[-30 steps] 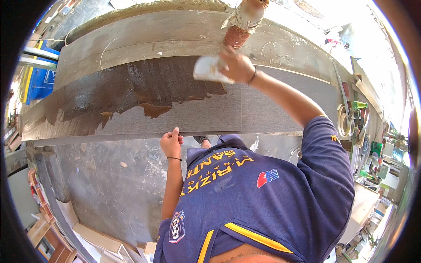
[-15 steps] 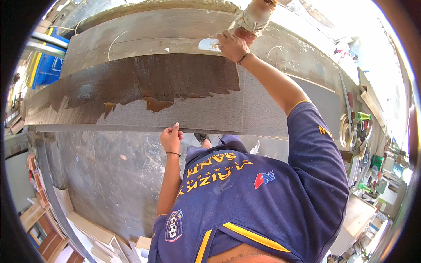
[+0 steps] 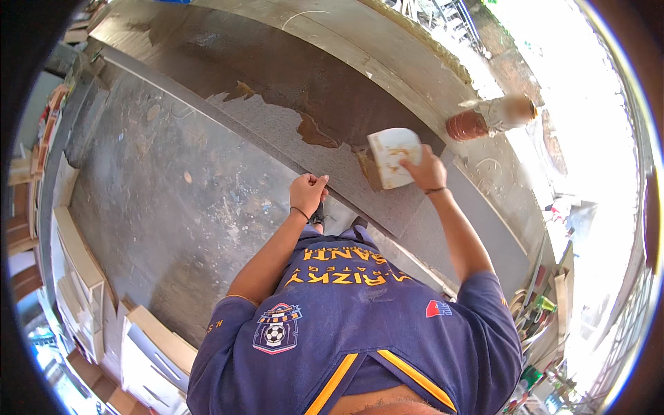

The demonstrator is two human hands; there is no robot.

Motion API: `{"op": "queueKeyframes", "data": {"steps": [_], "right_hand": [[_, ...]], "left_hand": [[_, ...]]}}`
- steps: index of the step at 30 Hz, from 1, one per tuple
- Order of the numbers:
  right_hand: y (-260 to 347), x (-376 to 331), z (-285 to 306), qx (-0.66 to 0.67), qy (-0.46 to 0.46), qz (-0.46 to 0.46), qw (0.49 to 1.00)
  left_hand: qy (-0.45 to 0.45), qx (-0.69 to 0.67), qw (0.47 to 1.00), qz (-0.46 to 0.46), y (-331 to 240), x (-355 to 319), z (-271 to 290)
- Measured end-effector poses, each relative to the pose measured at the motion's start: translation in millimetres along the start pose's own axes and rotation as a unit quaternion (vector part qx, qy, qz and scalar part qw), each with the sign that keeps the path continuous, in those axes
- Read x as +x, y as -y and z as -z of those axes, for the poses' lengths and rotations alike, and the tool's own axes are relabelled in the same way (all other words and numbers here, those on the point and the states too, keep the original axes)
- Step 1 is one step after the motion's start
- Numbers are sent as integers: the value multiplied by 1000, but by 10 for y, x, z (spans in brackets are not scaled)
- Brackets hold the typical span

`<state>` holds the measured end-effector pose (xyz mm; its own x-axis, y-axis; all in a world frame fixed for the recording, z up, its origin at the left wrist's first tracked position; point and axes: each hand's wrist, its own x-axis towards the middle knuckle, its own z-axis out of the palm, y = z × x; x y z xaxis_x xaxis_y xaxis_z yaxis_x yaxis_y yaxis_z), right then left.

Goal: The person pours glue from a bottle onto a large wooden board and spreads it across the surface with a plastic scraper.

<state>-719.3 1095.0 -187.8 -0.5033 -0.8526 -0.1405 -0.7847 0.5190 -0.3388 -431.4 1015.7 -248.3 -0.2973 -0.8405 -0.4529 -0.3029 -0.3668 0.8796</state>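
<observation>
My right hand [image 3: 427, 172] grips a flat white spreader [image 3: 395, 153] with brown smears, fingers closed on its right edge. The spreader rests at the right end of a long grey sheet [image 3: 277, 128], by a patch of brown glue [image 3: 369, 169]. A dark wet brown coat [image 3: 304, 90] covers the far part of the sheet, with a ragged border. My left hand [image 3: 308, 191] is closed at the sheet's near edge, thumb and fingers pinched there; part of its fingers is hidden.
A plastic bottle [image 3: 465, 126] with reddish-brown contents and a pale wrapping stands on the bench [image 3: 422, 90] beyond the sheet. Another grey sheet [image 3: 477, 228] extends below to the right. Boards [image 3: 162, 339] lean at lower left; green bottles and tape rolls clutter the right.
My right hand has picked up the white spreader from beside the bottle and brought it nearer, onto the sheet. The view has turned; my left hand stays at the sheet's near edge.
</observation>
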Motion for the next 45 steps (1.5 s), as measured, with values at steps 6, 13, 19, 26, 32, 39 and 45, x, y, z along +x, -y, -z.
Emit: {"op": "queueKeyframes", "data": {"steps": [6, 13, 19, 26, 32, 39, 45], "right_hand": [[154, 260, 695, 184, -39, 157, 969], [898, 144, 911, 105, 51, 175, 978], [806, 232, 973, -82, -69, 310, 945], [738, 102, 549, -33, 23, 127, 991], [999, 252, -48, -70, 85, -12, 994], [2000, 1453, -408, -68, 98, 47, 992], [2914, 1948, -711, -90, 109, 130, 981]], "left_hand": [[6, -42, 999, 9, 24, 14, -26], [28, -76, 997, 3, 37, -13, 10], [107, -267, 956, 54, 313, -29, 23], [41, -170, 980, 99, 22, 186, 457], [48, -203, 974, 84, 95, 173, 394], [36, -276, 957, 76, 226, 18, 151], [39, -304, 949, 73, 245, -21, 119]]}}
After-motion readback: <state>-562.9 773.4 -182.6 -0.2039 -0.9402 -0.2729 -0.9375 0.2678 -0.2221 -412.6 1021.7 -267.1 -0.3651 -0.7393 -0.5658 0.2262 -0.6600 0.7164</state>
